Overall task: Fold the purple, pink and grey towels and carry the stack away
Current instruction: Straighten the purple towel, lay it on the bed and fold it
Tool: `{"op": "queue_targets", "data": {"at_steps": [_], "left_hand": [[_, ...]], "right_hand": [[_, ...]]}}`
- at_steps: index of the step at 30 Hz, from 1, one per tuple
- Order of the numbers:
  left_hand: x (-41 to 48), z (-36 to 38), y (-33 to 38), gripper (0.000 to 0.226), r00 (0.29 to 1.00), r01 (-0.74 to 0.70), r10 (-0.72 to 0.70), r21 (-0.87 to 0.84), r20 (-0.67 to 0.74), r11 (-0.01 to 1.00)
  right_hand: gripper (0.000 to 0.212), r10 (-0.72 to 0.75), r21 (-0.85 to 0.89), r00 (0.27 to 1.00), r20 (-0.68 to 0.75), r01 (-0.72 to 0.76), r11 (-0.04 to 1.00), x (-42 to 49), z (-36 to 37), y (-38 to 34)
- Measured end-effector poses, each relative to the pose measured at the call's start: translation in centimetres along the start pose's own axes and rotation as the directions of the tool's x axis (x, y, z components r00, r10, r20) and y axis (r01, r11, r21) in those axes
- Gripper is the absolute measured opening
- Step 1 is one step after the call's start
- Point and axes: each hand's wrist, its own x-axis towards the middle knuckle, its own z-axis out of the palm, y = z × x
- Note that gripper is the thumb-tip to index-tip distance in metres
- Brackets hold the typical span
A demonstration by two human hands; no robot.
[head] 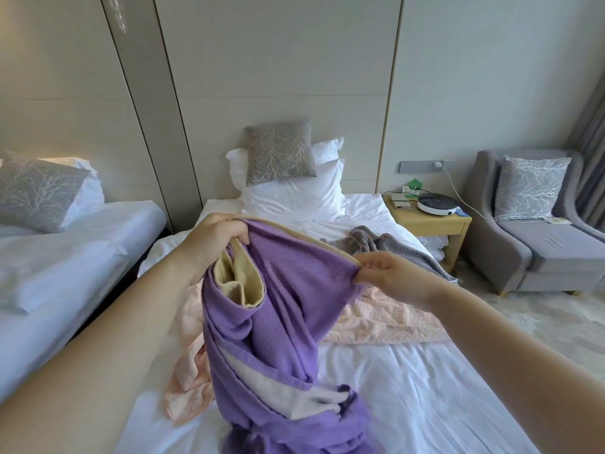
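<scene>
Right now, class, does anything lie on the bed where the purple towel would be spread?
Yes. The pink towel sprawls across the bed under the purple towel; the grey towel lies farther back. The bed's near right part is bare.

Both bare arms reach forward, raised in front of the body. The left forearm (98,339) comes in from the lower left and the right forearm (510,352) from the lower right, converging toward the middle. The left hand (209,244) sits higher, knuckles up, its fingers (240,236) curled down over a bunched edge of the purple towel (281,290). The right hand (393,276), slightly lower and well apart from the left, pinches the same edge between thumb and fingers (370,267), wrist roughly straight.
</scene>
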Motion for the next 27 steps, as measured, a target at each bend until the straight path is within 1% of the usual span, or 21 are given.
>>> {"op": "queue_targets", "data": {"at_steps": [1,2,3,4,5,7,8,9,10,11,12,13,14,15,17,18,20,22,24,25,27], "left_hand": [[-0.1,-0.3,-0.3,0.012,1.0,0.017,-0.017,0.004,-0.022,1.0],[-0.1,-0.6,-0.6,0.008,0.998,0.034,-0.033,0.013,-0.049,0.999],[-0.1,-1.0,-0.9,0.008,0.996,0.046,-0.044,0.021,-0.083,0.999],[0.0,-1.5,-1.3,0.019,0.994,0.051,-0.048,0.027,-0.103,0.998],[0.0,-2.0,-1.6,0.028,0.992,0.055,-0.051,0.034,-0.112,0.998],[0.1,-2.7,-2.2,0.035,0.993,0.057,-0.05,0.063,-0.112,0.996],[0.2,-2.9,-2.6,0.037,0.994,0.052,-0.044,0.078,-0.099,0.996],[0.3,-2.9,-2.9,0.039,0.996,0.043,-0.035,0.101,-0.08,0.994],[0.3,-2.9,-3.3,0.038,0.998,0.029,-0.023,0.136,-0.05,0.99],[0.5,-2.9,-3.7,0.033,1.0,0.012,-0.012,0.201,-0.002,0.98],[0.6,-2.9,-4.1,0.028,0.998,-0.012,-0.008,0.288,0.068,0.958],[0.6,-3.0,-4.6,0.035,0.988,-0.038,-0.022,0.379,0.155,0.925],[0.6,-3.2,-5.1,0.046,0.972,-0.05,-0.062,0.457,0.228,0.888],[0.5,-3.5,-5.7,0.054,0.96,-0.05,-0.104,0.523,0.262,0.851],[0.2,-4.4,-6.9,0.06,0.966,-0.068,-0.101,0.613,0.237,0.787],[0.0,-4.7,-7.4,0.062,0.975,-0.077,-0.077,0.643,0.208,0.762],[-0.2,-5.0,-8.1,0.067,0.985,-0.092,-0.025,0.651,0.169,0.754],[0.0,-5.0,-8.2,0.071,0.986,-0.129,0.034,0.629,0.162,0.767],[0.3,-5.3,-7.6,0.069,0.986,-0.161,0.104,0.593,0.129,0.789],[0.4,-5.6,-7.1,0.066,0.987,-0.162,0.139,0.567,0.084,0.807],[0.9,-6.7,-6.2,0.06,0.977,-0.161,0.208,0.494,-0.041,0.855]], "right_hand": [[0.022,-0.022,0.134,0.999,0.031,0.017,0.991,0.0,-0.1,-0.1],[0.021,-0.044,0.207,0.997,0.067,0.029,0.978,-0.1,-0.1,-0.3],[0.018,-0.057,0.189,0.993,0.102,0.037,0.981,-0.1,-0.3,-0.5],[0.018,-0.056,0.1,0.989,0.138,0.042,0.994,-0.1,-0.5,-0.6],[0.025,-0.041,-0.025,0.984,0.172,0.046,0.999,0.0,-0.8,-0.6],[0.04,0.027,-0.303,0.979,0.204,0.037,0.952,0.4,-1.6,-0.4],[0.043,0.07,-0.445,0.978,0.195,0.024,0.895,0.7,-2.0,-0.3],[0.045,0.107,-0.596,0.98,0.167,0.014,0.803,1.0,-2.5,-0.4],[0.045,0.122,-0.739,0.985,0.125,0.01,0.674,1.3,-3.0,-0.6],[0.046,0.116,-0.839,0.989,0.094,0.016,0.544,1.6,-3.6,-0.9],[0.046,0.11,-0.896,0.991,0.082,0.025,0.443,1.7,-4.1,-1.1],[0.045,0.13,-0.926,0.988,0.083,0.028,0.377,1.7,-4.6,-1.3],[0.043,0.183,-0.935,0.978,0.099,0.028,0.353,1.4,-5.0,-1.4],[0.041,0.268,-0.94,0.956,0.122,0.025,0.34,1.1,-5.4,-1.1],[0.038,0.435,-0.963,0.892,0.123,0.001,0.27,0.2,-5.9,0.2],[0.037,0.46,-0.976,0.884,0.078,-0.027,0.217,-0.2,-6.1,1.0],[0.028,0.37,-0.989,0.928,-0.039,-0.088,0.117,-0.5,-6.3,2.4],[0.014,0.233,-0.982,0.963,-0.136,-0.162,0.093,-0.3,-6.7,3.3],[0.004,0.146,-0.973,0.974,-0.175,-0.193,0.127,-0.3,-7.5,4.0],[0.012,0.131,-0.973,0.979,-0.157,-0.177,0.152,-0.4,-8.1,4.1],[0.026,0.169,-0.97,0.983,-0.066,-0.103,0.222,-1.0,-9.4,4.0]]}}
